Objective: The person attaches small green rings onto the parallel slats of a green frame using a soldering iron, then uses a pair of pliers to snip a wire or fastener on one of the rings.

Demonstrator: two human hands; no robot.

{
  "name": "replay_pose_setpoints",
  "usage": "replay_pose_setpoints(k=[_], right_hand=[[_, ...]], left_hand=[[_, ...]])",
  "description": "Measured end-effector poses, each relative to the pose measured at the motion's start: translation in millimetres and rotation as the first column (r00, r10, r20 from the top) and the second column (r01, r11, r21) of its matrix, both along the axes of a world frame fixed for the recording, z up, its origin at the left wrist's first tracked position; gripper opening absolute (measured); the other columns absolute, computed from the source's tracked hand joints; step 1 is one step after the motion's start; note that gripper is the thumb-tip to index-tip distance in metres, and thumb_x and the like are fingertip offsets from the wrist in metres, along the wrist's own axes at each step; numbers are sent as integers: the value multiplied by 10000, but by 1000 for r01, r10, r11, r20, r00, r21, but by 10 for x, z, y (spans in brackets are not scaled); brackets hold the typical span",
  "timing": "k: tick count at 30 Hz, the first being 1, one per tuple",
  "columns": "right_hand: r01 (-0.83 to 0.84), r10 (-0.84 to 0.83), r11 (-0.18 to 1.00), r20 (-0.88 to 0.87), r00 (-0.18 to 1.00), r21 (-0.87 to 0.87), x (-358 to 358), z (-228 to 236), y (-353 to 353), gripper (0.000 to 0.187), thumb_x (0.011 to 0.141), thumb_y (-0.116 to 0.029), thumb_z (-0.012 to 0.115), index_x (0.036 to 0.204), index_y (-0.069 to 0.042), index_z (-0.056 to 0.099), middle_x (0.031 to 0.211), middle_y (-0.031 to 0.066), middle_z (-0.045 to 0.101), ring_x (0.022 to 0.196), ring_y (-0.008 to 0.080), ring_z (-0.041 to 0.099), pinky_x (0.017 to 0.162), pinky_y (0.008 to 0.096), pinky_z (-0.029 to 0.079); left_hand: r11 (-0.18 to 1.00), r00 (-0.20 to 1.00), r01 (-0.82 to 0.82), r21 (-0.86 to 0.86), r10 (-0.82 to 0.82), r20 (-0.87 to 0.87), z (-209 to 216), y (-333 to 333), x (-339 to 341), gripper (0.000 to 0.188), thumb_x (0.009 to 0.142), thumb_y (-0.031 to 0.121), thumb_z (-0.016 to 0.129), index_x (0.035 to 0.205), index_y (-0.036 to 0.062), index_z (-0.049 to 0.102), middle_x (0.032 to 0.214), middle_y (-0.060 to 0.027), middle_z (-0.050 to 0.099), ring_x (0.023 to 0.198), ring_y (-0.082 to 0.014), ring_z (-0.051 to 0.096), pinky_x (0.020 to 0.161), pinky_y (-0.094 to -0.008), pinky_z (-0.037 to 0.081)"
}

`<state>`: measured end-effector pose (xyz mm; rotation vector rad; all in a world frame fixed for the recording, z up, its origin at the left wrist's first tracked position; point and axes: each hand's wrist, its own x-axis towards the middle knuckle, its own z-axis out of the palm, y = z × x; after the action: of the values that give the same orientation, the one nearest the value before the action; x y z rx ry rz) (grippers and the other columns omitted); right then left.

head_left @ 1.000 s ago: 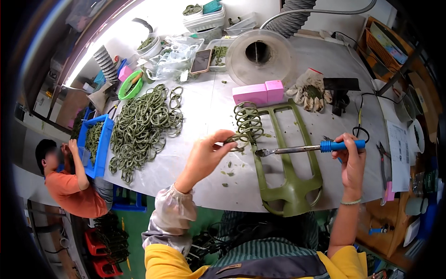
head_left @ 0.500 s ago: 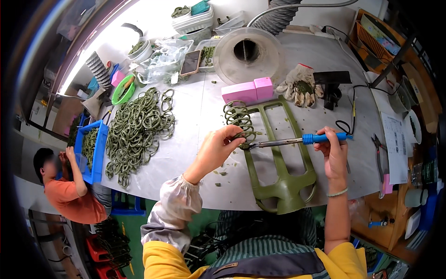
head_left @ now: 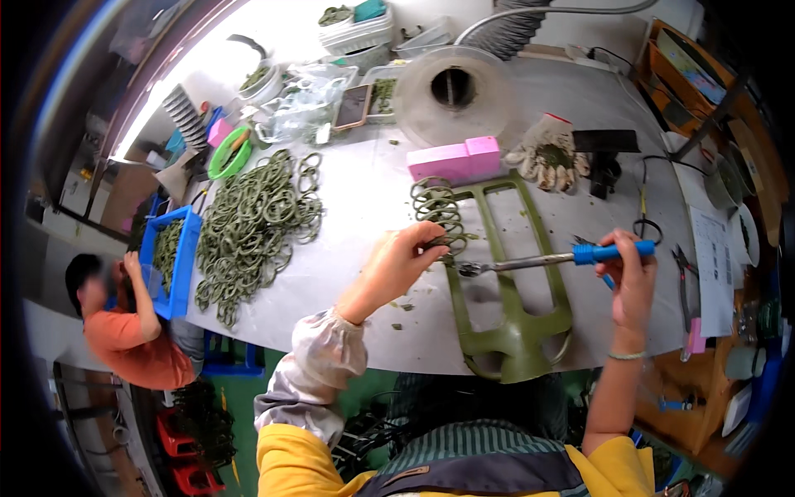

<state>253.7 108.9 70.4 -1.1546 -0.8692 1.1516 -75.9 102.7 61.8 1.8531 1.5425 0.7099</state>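
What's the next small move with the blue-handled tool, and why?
Perhaps nudge the blue-handled tool slightly left, toward the green rings: the left hand pinches their near end, while the right hand holds the tool with its tip just right of that pinch, over the green frame.

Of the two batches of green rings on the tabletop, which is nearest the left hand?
The small row, at the far left corner of the green frame, right by the left hand; the other, a much larger heap, lies farther left.
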Motion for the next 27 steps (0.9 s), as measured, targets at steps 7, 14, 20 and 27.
replay_pose_setpoints(k=[7, 14, 20, 27], right_hand=[[7, -7, 999, 19, 1000, -33, 7, 115, -85, 245, 885, -250, 642, 823, -14, 634, 726, 53, 622, 522, 120, 575, 502, 232, 468], [-31, 32, 999, 12, 999, -30, -49, 128, -103, 233, 888, -244, 638, 820, -22, 631, 723, 50, 618, 524, 116, 573, 503, 233, 472], [-35, 36, 999, 13, 999, -36, -36, 120, -97, 229, 891, -243, 641, 829, -23, 636, 730, 52, 625, 520, 112, 573, 494, 235, 478], [-54, 54, 998, 6, 999, -18, -73, 136, -103, 229, 890, -240, 645, 834, -18, 643, 723, 53, 628, 515, 110, 578, 488, 229, 484]], left_hand=[[966, 970, -223, 132, 206, 129, -74, 253, -508, 211, 890, 150, 668, 1078, 58, 640, 922, -71, 681, 846, -155, 639, 730, -280, 501], [686, 397, -520, 509, 722, -567, -620, 230, -2121, 657, 798, 304, 755, 1352, 122, 454, 1431, -236, 308, 1269, -475, 326, 989, -514, 397], [847, 734, -316, 427, 503, -457, -641, -58, -1595, 548, 769, 189, 775, 1256, 82, 547, 1228, -214, 513, 1087, -399, 525, 946, -429, 449], [970, 919, -163, 181, 215, -329, -356, -492, -1024, 639, 796, 159, 742, 1370, 113, 467, 1374, -184, 463, 1219, -390, 484, 998, -412, 435]])
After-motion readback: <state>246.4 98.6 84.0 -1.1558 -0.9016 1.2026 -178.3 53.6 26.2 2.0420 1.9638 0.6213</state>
